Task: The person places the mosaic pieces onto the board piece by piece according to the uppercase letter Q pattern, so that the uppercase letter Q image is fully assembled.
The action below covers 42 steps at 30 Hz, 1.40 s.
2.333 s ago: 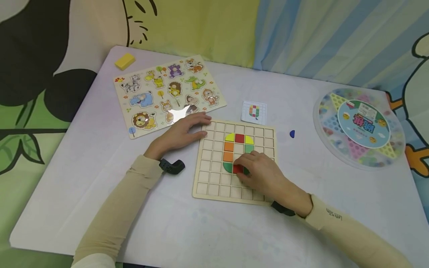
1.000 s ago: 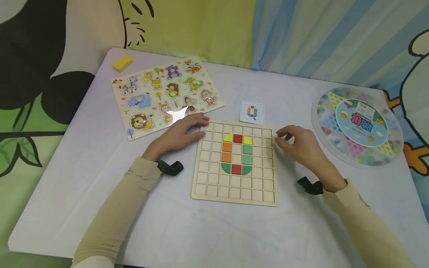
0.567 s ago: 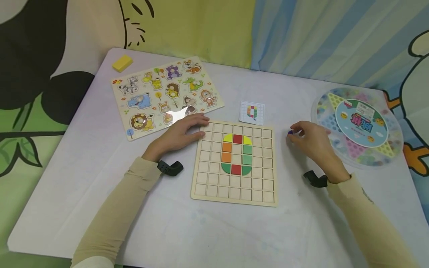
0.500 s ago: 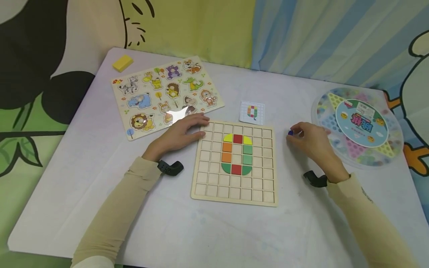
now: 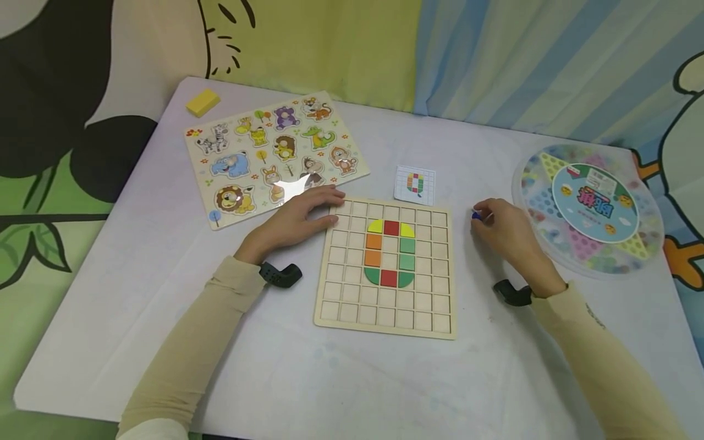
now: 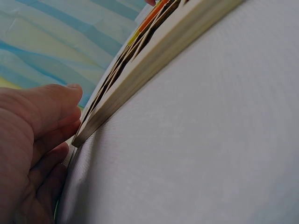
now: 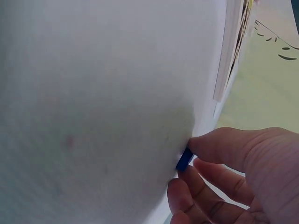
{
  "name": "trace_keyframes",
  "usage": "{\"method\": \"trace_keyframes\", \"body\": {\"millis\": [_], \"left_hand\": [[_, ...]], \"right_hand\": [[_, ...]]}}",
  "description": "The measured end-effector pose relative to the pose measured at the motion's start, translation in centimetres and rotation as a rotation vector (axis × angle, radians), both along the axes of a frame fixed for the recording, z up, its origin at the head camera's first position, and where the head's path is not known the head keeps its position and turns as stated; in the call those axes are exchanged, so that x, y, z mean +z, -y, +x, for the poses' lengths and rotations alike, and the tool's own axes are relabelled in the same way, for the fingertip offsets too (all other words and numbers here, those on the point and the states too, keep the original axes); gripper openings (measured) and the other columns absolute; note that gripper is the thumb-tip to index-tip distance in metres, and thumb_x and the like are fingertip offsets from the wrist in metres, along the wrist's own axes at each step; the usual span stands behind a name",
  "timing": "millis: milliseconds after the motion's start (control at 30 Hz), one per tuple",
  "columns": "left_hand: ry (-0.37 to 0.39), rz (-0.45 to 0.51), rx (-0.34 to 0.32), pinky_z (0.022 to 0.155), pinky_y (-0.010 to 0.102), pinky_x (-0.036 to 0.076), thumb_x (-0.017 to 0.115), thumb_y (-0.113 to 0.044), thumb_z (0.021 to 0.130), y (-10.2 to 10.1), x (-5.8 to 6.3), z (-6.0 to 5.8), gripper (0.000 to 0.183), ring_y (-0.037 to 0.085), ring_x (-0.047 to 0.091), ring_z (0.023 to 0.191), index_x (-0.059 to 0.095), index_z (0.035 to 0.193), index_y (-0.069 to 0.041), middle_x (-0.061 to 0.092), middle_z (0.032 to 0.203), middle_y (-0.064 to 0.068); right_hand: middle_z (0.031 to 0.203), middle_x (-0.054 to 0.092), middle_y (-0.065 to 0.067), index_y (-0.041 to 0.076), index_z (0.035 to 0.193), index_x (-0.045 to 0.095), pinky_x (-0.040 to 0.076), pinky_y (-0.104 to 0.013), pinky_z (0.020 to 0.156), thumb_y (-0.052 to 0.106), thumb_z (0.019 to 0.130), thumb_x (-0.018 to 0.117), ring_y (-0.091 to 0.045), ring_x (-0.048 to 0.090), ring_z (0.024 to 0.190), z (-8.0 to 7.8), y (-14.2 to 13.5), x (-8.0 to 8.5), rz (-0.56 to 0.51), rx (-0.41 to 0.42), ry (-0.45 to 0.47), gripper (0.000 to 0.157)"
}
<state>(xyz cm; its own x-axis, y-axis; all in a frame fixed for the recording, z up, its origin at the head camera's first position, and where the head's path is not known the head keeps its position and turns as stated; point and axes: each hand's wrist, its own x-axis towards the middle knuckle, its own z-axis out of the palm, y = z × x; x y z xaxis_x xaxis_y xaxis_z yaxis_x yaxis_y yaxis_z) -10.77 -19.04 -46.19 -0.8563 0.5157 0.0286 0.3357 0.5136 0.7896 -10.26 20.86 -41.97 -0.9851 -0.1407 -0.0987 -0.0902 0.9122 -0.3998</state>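
My right hand (image 5: pixel 506 235) pinches a small blue piece (image 5: pixel 476 216) between thumb and fingers, just right of the wooden grid board (image 5: pixel 352 322). In the right wrist view, the blue piece (image 7: pixel 184 159) is held low, close to the white tabletop. My left hand (image 5: pixel 297 215) rests relaxed at the board's upper left corner, fingertips touching its edge. On the board, red, yellow, orange and green pieces form a closed ring, such as the lower red square (image 5: pixel 388 278). Behind the board lies a small card (image 5: pixel 415 184) printed with a similar coloured ring plus a dark tail at lower right.
An animal puzzle board (image 5: pixel 277 150) lies at the back left, near a yellow block (image 5: pixel 203 102). A round, clear game box (image 5: pixel 594 205) sits on the right side of the table (image 5: pixel 341 385). Curtains (image 5: pixel 528 67) hang behind the table.
My right hand has left the lower red square, moved right off the board and taken hold of the blue piece lying on the table. The left hand has stayed put.
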Motion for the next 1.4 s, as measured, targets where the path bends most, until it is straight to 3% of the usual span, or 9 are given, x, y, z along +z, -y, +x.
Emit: {"method": "trace_keyframes", "body": {"millis": [633, 800, 1000, 1400], "left_hand": [[0.011, -0.009, 0.004, 0.121, 0.039, 0.022, 0.061, -0.03, 0.097, 0.0, 0.0, 0.0, 0.037, 0.015, 0.029, 0.146, 0.06, 0.132, -0.016, 0.047, 0.148, -0.004], [0.009, -0.016, 0.008, 0.12, 0.04, 0.023, 0.061, -0.03, 0.097, 0.0, -0.1, 0.0, 0.037, 0.015, 0.029, 0.145, 0.059, 0.132, -0.017, 0.047, 0.148, -0.004], [0.0, -0.019, 0.003, 0.12, 0.04, 0.023, 0.061, -0.03, 0.097, 0.1, -0.1, 0.0, 0.038, 0.015, 0.029, 0.145, 0.059, 0.133, -0.017, 0.047, 0.148, -0.004], [0.0, -0.015, -0.003, 0.121, 0.04, 0.022, 0.06, -0.03, 0.098, 0.0, -0.1, -0.1, 0.038, 0.017, 0.029, 0.146, 0.059, 0.133, -0.016, 0.047, 0.148, -0.002]], "right_hand": [[0.101, 0.063, -0.023, -0.006, 0.119, 0.059, 0.048, -0.048, 0.078, 0.008, 0.091, 0.063, -0.035, 0.058, 0.094, 1.6, 1.0, 0.3, -0.047, 0.027, 0.006, 0.032], [0.101, 0.063, -0.02, -0.005, 0.122, 0.058, 0.049, -0.043, 0.075, 0.01, 0.092, 0.063, -0.035, 0.058, 0.096, 2.7, 1.9, 0.9, -0.08, 0.068, 0.026, 0.034], [0.1, 0.065, -0.014, 0.0, 0.122, 0.059, 0.045, -0.031, 0.063, 0.013, 0.092, 0.065, -0.027, 0.057, 0.086, 4.6, 3.4, 1.8, -0.114, 0.128, 0.069, 0.033], [0.1, 0.066, -0.007, 0.001, 0.117, 0.063, 0.049, -0.035, 0.075, 0.007, 0.088, 0.07, -0.022, 0.059, 0.091, 8.4, 6.7, 2.0, -0.156, 0.235, 0.119, 0.031]]}}
